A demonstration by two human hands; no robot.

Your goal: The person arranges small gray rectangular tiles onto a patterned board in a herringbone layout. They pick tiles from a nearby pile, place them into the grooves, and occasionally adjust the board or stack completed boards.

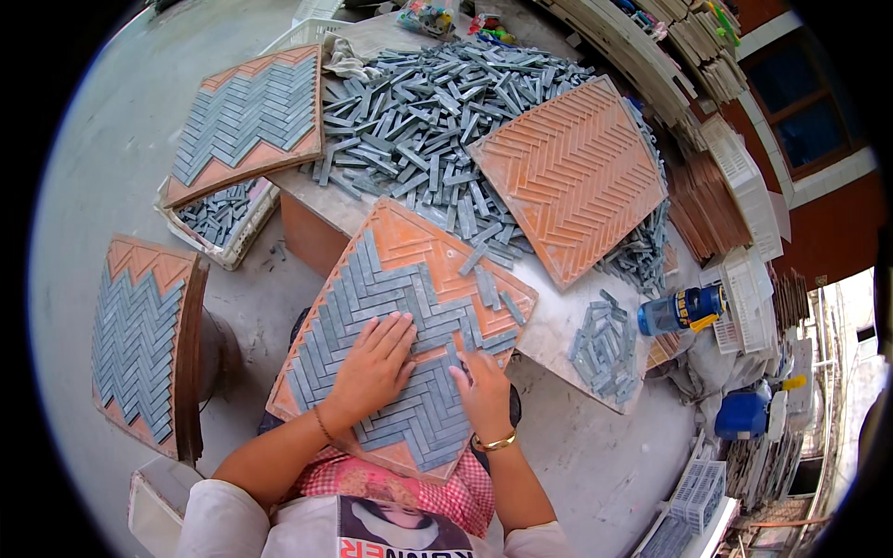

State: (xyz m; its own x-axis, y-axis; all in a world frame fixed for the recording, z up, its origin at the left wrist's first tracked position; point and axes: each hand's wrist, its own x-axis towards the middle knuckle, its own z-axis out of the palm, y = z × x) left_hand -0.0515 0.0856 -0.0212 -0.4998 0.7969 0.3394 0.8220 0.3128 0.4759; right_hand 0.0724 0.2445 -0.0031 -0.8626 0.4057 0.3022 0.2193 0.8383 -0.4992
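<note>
Across my lap rests an orange herringbone mould tray [381, 232], most of its slots filled with blue-grey stone strips [358, 298]. My left hand [377, 365] lies flat on the laid strips, fingers stretched out. Right of it, my right hand [484, 391] is closed, thumb and forefinger pinching at a narrow grey strip [458, 342] beside an unfilled orange slot; the fingers partly hide it. A few loose strips [486, 289] lie on the tray's right corner, where bare orange grooves show.
A big heap of strips [409, 121] covers the table ahead, with an unfilled orange mould [572, 177] on it. Filled moulds stand left [139, 325] and far left [251, 112]. A blue bottle [679, 311] lies near a small strip pile [605, 349]. A white crate [228, 251] sits below.
</note>
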